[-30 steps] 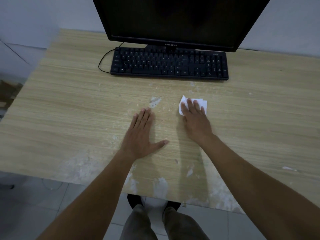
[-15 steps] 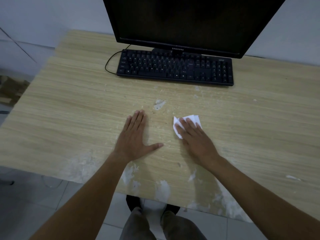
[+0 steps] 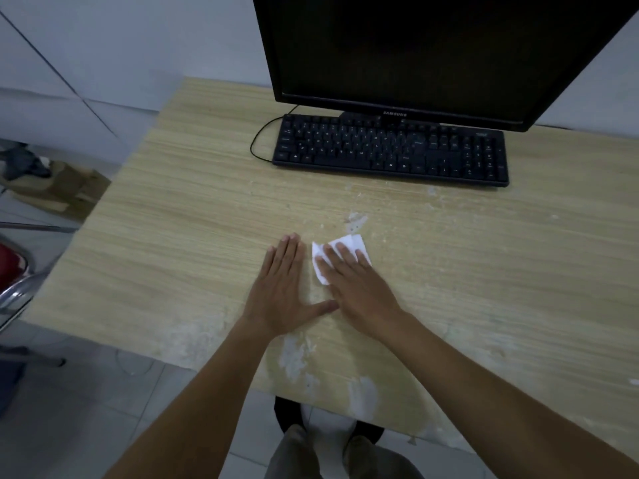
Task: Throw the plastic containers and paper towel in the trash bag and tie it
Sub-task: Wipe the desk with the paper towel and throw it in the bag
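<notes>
Right hand (image 3: 359,292) flat on paper towel (image 3: 347,243)

The paper towel (image 3: 351,243) is plain white. The table (image 3: 173,219) shows pale beige wood grain with chalky white patches along its lower edge. At upper right, the keyboard (image 3: 390,150) and monitor (image 3: 415,46) are black. At the left edge, the seat (image 3: 10,267) is red.

Wood table (image 3: 173,236): keyboard (image 3: 390,150), monitor (image 3: 432,46), paper towel (image 3: 354,242), whitish smears (image 3: 297,354), perhaps paint.

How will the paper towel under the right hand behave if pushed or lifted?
The paper towel looks thin and folded: probably light, floppy, drooping when lifted. Pressed flat under the right hand, it should slide on the smooth table, perhaps bunching at worn patches.
</notes>
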